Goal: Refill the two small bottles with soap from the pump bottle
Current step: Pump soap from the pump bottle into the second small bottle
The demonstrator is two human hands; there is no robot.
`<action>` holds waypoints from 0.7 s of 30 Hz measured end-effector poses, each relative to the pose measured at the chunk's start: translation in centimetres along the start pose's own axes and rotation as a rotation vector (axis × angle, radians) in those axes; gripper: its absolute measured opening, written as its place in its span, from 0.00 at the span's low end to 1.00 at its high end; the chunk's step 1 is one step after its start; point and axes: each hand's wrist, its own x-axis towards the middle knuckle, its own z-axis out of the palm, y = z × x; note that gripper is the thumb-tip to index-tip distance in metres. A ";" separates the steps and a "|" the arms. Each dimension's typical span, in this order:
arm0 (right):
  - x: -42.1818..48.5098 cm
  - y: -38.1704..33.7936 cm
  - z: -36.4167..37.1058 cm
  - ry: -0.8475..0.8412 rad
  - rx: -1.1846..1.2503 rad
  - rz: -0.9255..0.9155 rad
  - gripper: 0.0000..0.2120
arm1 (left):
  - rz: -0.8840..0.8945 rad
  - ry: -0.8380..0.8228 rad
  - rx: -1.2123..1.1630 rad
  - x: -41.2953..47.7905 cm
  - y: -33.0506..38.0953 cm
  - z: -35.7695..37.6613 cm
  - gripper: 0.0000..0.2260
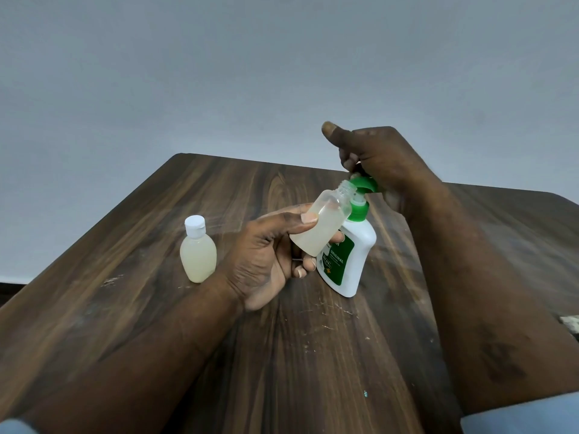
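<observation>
Capped bottle [198, 252] on desk [141, 324], left. L hand [269, 255] grips tilted open bottle [322, 223]; R hand [376, 155] curled over pump bottle [351, 264] top.

The one word I can read clearly is "ORIGINAL". It is in white capitals, running at a slant across the green label [341, 260] on the front of the white pump bottle [361, 261]. Just below that word on the same label is a smaller line of white print, perhaps a figure, too blurred to read. The top of the label, where larger lettering begins, is covered by the open small bottle [322, 227] held in front of the pump bottle.
</observation>
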 end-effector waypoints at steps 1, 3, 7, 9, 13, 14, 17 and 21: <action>0.2 -0.3 0.2 -0.003 0.007 0.003 0.25 | 0.002 -0.004 0.005 0.0 0.0 0.0 0.14; 0.6 -0.7 0.6 0.002 0.032 0.002 0.26 | 0.003 -0.005 0.014 0.0 0.0 0.1 0.15; 1.3 -0.3 1.3 0.032 -0.065 -0.025 0.25 | 0.006 0.026 0.001 0.0 0.0 0.0 0.14; 1.6 0.3 1.3 0.019 -0.137 -0.012 0.24 | 0.006 0.036 0.010 0.1 0.0 0.0 0.14; 1.9 0.4 1.1 0.004 -0.209 0.010 0.20 | -0.002 0.034 0.021 0.1 0.0 -0.1 0.14; 1.9 0.4 1.1 0.008 -0.220 0.007 0.20 | -0.007 0.035 0.021 0.1 0.1 -0.2 0.14; 2.0 0.7 1.0 0.041 -0.245 0.006 0.19 | -0.011 0.052 0.016 0.1 0.1 -0.2 0.14; 2.0 1.2 0.9 0.055 -0.288 0.024 0.19 | -0.010 0.048 0.029 0.1 0.0 0.0 0.14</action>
